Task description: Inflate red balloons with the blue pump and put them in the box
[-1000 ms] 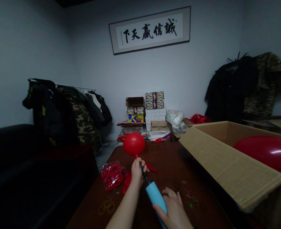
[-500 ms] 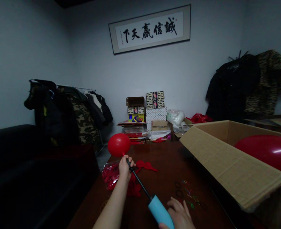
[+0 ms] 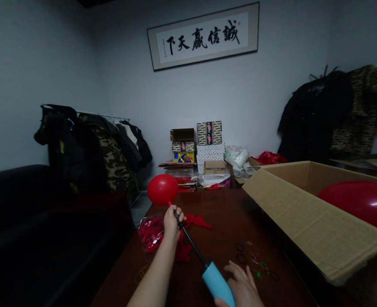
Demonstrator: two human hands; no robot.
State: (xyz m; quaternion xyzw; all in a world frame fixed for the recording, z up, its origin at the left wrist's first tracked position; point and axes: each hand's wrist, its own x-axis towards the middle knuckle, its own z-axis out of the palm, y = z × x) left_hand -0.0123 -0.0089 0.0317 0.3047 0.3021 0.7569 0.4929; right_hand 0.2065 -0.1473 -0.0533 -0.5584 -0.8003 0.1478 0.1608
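Note:
A small inflated red balloon (image 3: 163,189) sits at the far end of a balloon pump (image 3: 218,283) with a light-blue barrel and a thin black rod. My left hand (image 3: 172,221) is closed around the pump's black end, right at the balloon's neck. At the near end, my right hand (image 3: 242,286) has the blue barrel between its thumb and its loosely spread fingers. Beyond and beneath my left forearm lie flat red balloons (image 3: 199,221) and a clear bag of red balloons (image 3: 150,234) on the dark wooden table (image 3: 220,209).
An open cardboard box (image 3: 303,217) with a large dark-red balloon (image 3: 361,204) inside stands at the right. Small coloured bands (image 3: 255,260) are scattered near my right hand. Stacked boxes (image 3: 209,145) rise beyond the table, and a black sofa (image 3: 47,230) is on the left.
The whole view has shifted slightly. The balloon, my left hand and the pump appear a little farther right and the balloon slightly higher. Both hands keep their places on the pump.

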